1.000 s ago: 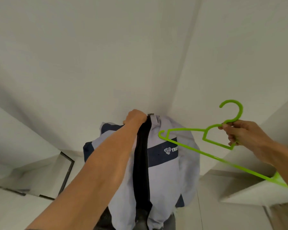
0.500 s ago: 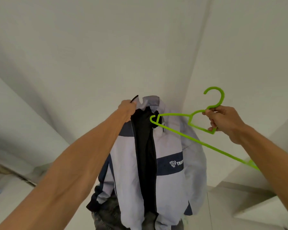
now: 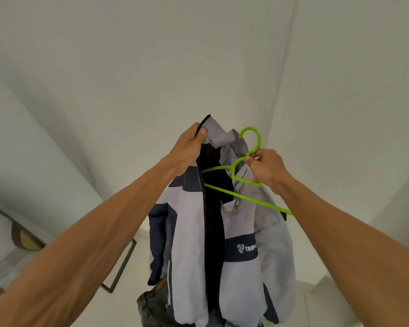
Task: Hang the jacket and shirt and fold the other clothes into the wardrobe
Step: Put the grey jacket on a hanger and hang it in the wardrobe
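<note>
A grey and navy jacket point(image 3: 194, 244) with a black lining hangs open in front of me, held up high. My left hand point(image 3: 190, 147) grips its collar at the left front edge. My right hand point(image 3: 267, 168) holds a bright green plastic hanger point(image 3: 243, 171) by its neck, just under the hook. The hanger's left arm reaches inside the jacket's open neck; its right arm sticks out past the jacket's right shoulder. Dark grey clothes point(image 3: 151, 310) lie below the jacket's hem.
White walls meet in a corner behind the jacket. A black-framed panel point(image 3: 121, 267) leans at lower left, with a brown rounded object point(image 3: 24, 239) and blurred things at the far left edge. A white ledge point(image 3: 328, 286) shows at lower right.
My right hand has moved left and brought the hanger into the jacket's neck opening. My left hand has lifted the collar higher, and the jacket hangs more open.
</note>
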